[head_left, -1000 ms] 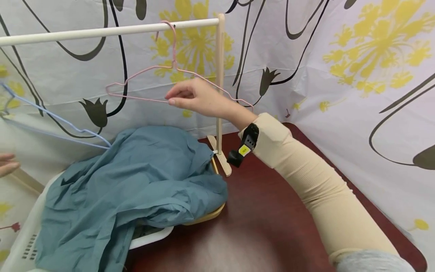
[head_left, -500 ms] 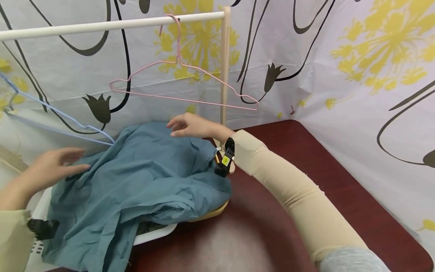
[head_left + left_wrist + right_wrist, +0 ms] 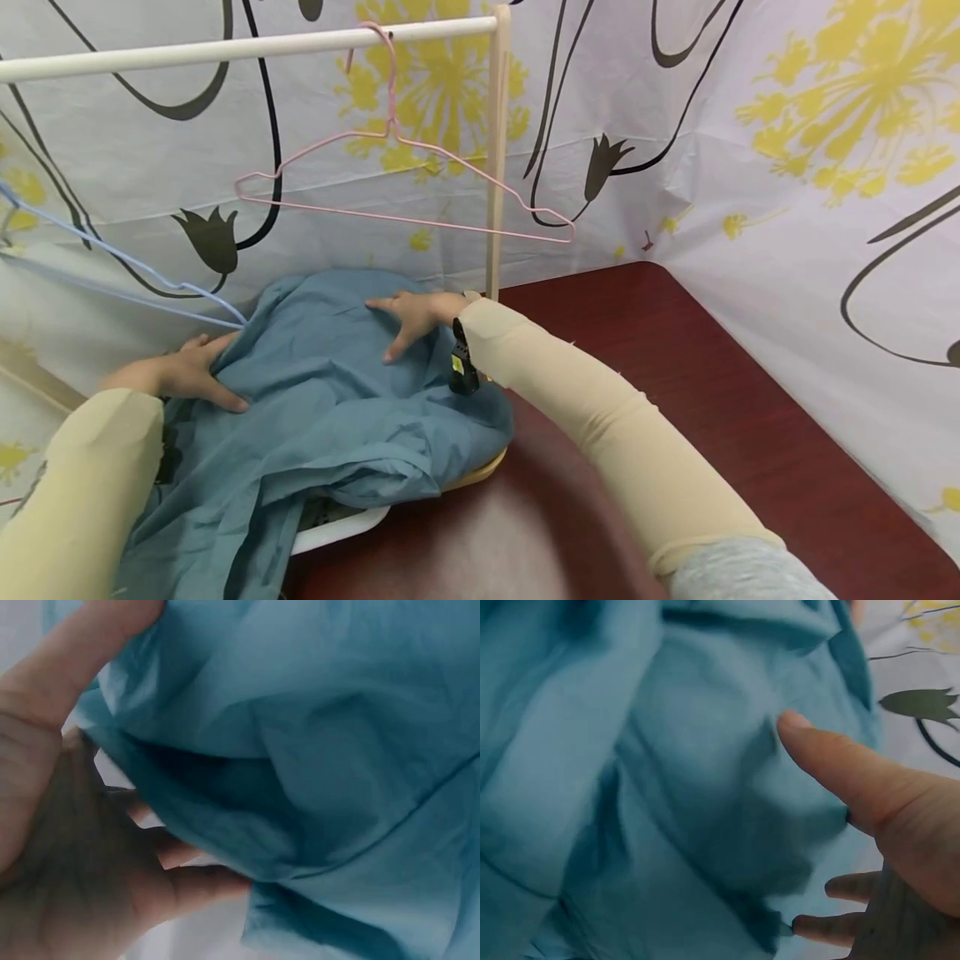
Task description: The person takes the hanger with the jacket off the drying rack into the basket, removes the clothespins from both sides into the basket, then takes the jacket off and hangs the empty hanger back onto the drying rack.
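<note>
A heap of crumpled blue-grey cloth [image 3: 322,392], perhaps a garment, lies over a white basket [image 3: 341,531]. At its left edge, my left hand [image 3: 187,372] has the thumb on top of the cloth. The left wrist view shows that hand's fingers [image 3: 202,889] reaching behind a loose fold, thumb spread apart from them. Over the heap's right side, my right hand [image 3: 415,318] has its thumb and fingers spread. In the right wrist view its thumb [image 3: 840,761] is over the cloth; whether it touches is hard to tell.
A pink hanger [image 3: 405,219] hangs from the white rail [image 3: 247,52] of a rack with a wooden post [image 3: 497,158]. To the left is a blue hanger [image 3: 127,260]. A yellowish rim [image 3: 476,475] shows beneath the cloth, on a dark red table [image 3: 600,333].
My right hand has left the pink hanger's lower bar and come down over the cloth. From the left side, my left hand has come in to the cloth's left edge.
</note>
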Demonstrator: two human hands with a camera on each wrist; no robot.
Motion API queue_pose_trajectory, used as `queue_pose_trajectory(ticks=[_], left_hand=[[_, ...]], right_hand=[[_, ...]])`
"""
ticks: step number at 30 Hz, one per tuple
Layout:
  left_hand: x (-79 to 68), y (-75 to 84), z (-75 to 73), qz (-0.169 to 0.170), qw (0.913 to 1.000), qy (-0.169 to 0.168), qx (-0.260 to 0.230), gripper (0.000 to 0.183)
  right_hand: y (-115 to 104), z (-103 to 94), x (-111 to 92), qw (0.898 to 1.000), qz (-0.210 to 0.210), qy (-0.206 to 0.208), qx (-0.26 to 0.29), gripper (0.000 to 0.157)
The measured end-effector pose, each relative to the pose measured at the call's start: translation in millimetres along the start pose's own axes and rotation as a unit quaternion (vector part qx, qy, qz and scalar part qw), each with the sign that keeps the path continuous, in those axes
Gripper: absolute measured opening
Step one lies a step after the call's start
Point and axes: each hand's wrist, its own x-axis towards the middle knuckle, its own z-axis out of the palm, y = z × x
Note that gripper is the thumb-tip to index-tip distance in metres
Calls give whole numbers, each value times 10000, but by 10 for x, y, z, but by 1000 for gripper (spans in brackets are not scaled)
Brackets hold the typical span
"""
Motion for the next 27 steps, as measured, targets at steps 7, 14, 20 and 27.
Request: queue_pose_trajectory(ticks=[7,14,20,27], left_hand=[[85,42,70,145,9993,98,322,107],[167,59,111,895,9811,1390,1005,60],[225,48,183,1232,9589,2235,1243,23],[80,52,213,1075,9283,3487,710,11]], right_hand=[[24,206,36,9977,529,-60,426,107],[21,350,182,9983,-80,568,108,80],[45,435,284,9903,-585,1238,-249,18],[25,374,204,9854,-522,1502,615,9]])
